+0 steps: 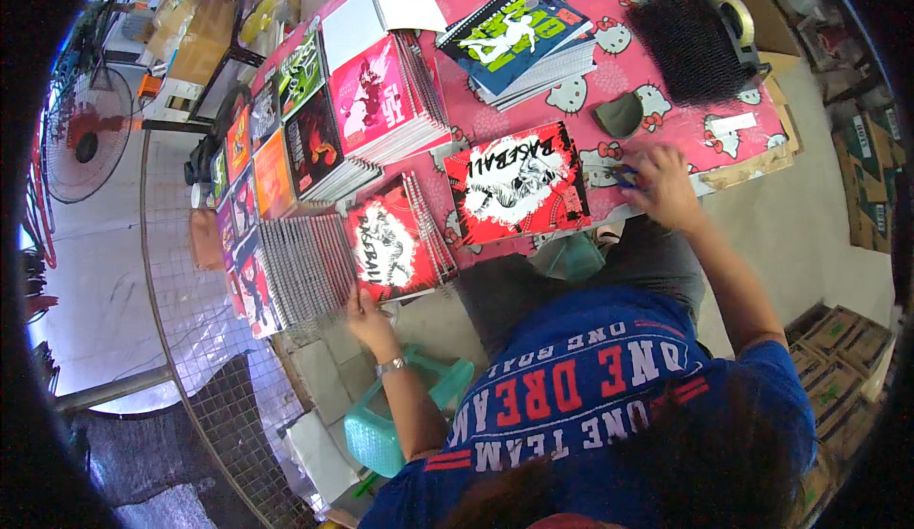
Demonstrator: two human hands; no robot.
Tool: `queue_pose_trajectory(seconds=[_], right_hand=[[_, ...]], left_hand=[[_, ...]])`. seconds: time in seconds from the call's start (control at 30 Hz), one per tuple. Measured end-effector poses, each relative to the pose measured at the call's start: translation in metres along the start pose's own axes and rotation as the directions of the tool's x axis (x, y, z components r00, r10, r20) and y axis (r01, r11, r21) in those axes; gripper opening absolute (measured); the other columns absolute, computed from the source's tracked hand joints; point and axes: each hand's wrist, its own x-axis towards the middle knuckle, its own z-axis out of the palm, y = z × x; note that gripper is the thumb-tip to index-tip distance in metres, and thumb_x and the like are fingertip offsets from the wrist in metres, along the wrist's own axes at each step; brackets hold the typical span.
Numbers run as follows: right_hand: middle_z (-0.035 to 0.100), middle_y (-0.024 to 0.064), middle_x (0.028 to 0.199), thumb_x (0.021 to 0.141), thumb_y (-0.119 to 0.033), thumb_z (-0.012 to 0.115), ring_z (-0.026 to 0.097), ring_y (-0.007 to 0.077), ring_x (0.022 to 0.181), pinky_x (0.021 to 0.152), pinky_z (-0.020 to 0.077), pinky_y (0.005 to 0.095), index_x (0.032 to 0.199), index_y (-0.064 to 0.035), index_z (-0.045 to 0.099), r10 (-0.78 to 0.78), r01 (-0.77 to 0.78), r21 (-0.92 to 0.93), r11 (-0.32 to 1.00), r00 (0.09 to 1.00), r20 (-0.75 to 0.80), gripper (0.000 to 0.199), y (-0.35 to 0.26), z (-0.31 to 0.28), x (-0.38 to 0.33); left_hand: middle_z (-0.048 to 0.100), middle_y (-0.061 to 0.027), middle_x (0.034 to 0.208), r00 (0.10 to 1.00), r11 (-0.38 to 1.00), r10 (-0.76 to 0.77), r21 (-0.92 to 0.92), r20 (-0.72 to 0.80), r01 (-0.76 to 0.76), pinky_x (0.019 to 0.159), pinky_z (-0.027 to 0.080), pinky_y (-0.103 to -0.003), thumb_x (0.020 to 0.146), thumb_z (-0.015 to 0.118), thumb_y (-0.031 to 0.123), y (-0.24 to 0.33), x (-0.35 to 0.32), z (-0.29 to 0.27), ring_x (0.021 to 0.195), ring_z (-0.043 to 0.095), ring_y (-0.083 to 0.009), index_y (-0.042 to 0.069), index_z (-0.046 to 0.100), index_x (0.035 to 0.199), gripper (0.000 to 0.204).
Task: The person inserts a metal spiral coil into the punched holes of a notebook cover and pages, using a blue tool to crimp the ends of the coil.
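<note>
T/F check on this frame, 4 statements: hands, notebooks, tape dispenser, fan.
1. The left hand touches the near edge of a notebook stack. True.
2. The right hand rests on the tape dispenser. False: it is at the table's near edge, by a small blue thing; the dispenser sits at the far corner.
3. One red notebook lies alone between the hands. True.
4. The fan stands on the table. False: it stands off to the left, away from it.

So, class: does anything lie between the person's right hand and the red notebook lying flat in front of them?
Nothing visible does. The right hand rests on the pink tablecloth beside the red notebook, with only bare cloth between them.
</note>
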Motion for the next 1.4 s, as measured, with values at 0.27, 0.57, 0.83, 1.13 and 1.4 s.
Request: queue_pose_trajectory(seconds=[0.27, 0.57, 0.83, 1.13, 1.4], right_hand=[[0.059, 0.0146, 0.104, 0.084, -0.03, 0.066, 0.058, 0.0339, 0.098, 0.082, 0.0513, 0.0448, 0.109, -0.0064, 0.063, 0.197, -0.309, -0.378, 0.873, 0.931, -0.307, 0.035, 0.119, -0.006, 0.12], [0.064, 0.0117, 0.097, 0.084, -0.015, 0.054, 0.066, 0.0265, 0.087, 0.073, 0.0548, 0.0398, 0.085, -0.007, 0.068, 0.157, -0.164, -0.665, 0.729, 0.985, -0.07, 0.016, 0.116, 0.007, 0.16], [0.064, 0.016, 0.098, 0.085, -0.016, 0.056, 0.065, 0.0315, 0.097, 0.076, 0.0545, 0.0437, 0.088, -0.0043, 0.068, 0.187, -0.204, -0.558, 0.804, 0.978, -0.087, 0.017, 0.108, -0.004, 0.169], [0.063, 0.022, 0.101, 0.088, -0.014, 0.054, 0.063, 0.037, 0.093, 0.087, 0.0504, 0.0433, 0.102, 0.0004, 0.067, 0.038, -0.083, -0.156, 0.984, 0.962, -0.271, 0.024, 0.063, -0.046, 0.151], [0.064, 0.0118, 0.096, 0.089, -0.014, 0.063, 0.062, 0.0289, 0.091, 0.081, 0.0487, 0.0375, 0.111, -0.008, 0.068, -0.106, 0.074, 0.585, 0.807, 0.994, 0.022, 0.023, -0.06, -0.056, 0.073]], left_hand=[[0.06, -0.0178, 0.109, 0.709, 0.526, 0.7, 0.61, 0.085, -0.592, 0.092, 0.044, -0.043, 0.08, 0.067, 0.009, 0.049, 0.018, 0.08, 0.104, 0.057, -0.0355, 0.003, 0.068, 0.107, 0.028], [0.062, -0.0186, 0.103, 0.36, 0.581, 0.576, -0.057, 0.734, -0.812, 0.089, 0.046, -0.041, 0.086, 0.061, 0.008, 0.148, -0.03, 0.278, 0.1, 0.06, -0.0354, 0.0, 0.066, 0.107, 0.023], [0.062, -0.0167, 0.1, 0.404, 0.618, 0.652, -0.142, 0.642, -0.773, 0.084, 0.048, -0.041, 0.085, 0.062, 0.002, 0.142, -0.018, 0.273, 0.099, 0.059, -0.0363, 0.001, 0.057, 0.106, 0.021], [0.062, -0.0144, 0.097, 0.078, 0.246, 0.774, -0.184, 0.628, -0.952, 0.089, 0.041, -0.043, 0.086, 0.056, 0.003, 0.208, -0.053, 0.175, 0.095, 0.056, -0.0326, 0.006, 0.061, 0.112, 0.026], [0.064, -0.01, 0.1, 0.091, 0.225, 0.837, -0.187, 0.54, -0.956, 0.091, 0.037, -0.041, 0.082, 0.06, 0.009, 0.2, -0.061, 0.179, 0.096, 0.057, -0.0286, 0.007, 0.065, 0.105, 0.024]])
